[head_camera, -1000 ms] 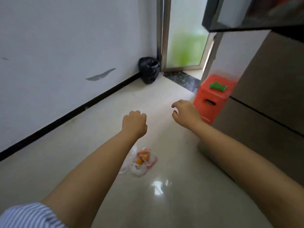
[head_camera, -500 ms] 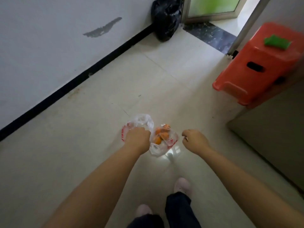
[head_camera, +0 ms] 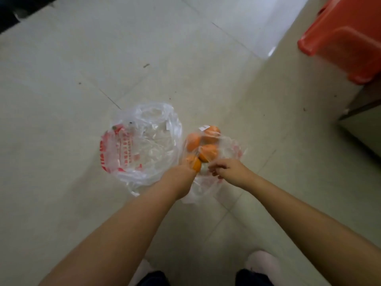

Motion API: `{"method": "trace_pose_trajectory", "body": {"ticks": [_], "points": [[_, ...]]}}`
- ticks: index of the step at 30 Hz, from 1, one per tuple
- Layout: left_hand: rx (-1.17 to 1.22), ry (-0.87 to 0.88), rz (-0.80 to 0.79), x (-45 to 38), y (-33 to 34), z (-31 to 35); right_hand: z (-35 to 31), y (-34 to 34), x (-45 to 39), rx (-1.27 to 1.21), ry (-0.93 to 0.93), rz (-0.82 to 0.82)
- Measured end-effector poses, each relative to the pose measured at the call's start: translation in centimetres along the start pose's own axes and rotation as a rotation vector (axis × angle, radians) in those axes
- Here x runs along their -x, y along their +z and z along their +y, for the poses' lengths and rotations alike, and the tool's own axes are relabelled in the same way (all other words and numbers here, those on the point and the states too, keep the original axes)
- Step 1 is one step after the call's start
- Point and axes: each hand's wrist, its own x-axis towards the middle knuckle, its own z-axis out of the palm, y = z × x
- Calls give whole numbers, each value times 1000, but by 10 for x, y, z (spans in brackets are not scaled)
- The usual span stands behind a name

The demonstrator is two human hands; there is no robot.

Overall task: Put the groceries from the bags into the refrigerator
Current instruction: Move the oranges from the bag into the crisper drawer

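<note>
Two clear bags (head_camera: 142, 145) with unreadable red print, left hand (head_camera: 181, 174) grip hidden, right hand (head_camera: 231, 170) pinching orange bag (head_camera: 208, 149)

Floor (head_camera: 185, 58): pale tiles | clear bag (head_camera: 142, 145) with red print lies open on it | just right, touching it, a second bag (head_camera: 228, 149) holding oranges (head_camera: 206, 145) | left hand (head_camera: 183, 174) at the oranges' near edge, fingers hidden | right hand (head_camera: 231, 170) pinches that bag's plastic | red stool (head_camera: 346, 38) far right of the bags.

Open floor (head_camera: 185, 48) lies beyond both bags (head_camera: 142, 145); a red stool (head_camera: 346, 44) crowds the far right.
</note>
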Motion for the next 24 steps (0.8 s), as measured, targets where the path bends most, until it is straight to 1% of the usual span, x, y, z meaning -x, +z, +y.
{"method": "trace_pose_trajectory", "body": {"ticks": [3, 5, 7, 8, 10, 12, 15, 18, 19, 22, 24], "points": [[-82, 135, 44, -56, 34, -7, 34, 24, -55, 26, 55, -107], [-80, 150, 94, -87, 54, -12, 48, 30, -78, 137, 38, -141], [-64, 126, 169, -104, 67, -19, 52, 27, -88, 223, 7, -79], [-61, 101, 196, -108, 70, -21, 53, 22, -92, 276, -27, -12], [-54, 10, 245, -113, 71, -27, 51, 13, -99, 386, -84, 117], [18, -75, 266, -112, 71, -33, 47, 7, -104, 431, -123, 180], [47, -107, 254, -116, 75, -43, 43, 7, -116, 503, -254, 183], [108, -90, 200, -127, 83, -48, 49, 16, -129, 631, -278, 84], [143, -88, 203, -131, 86, -49, 52, 20, -133, 693, -274, 77], [183, -87, 231, -139, 92, -50, 59, 30, -137, 877, -300, 147], [165, -83, 263, -141, 95, -48, 64, 37, -139, 916, -318, 193]]}}
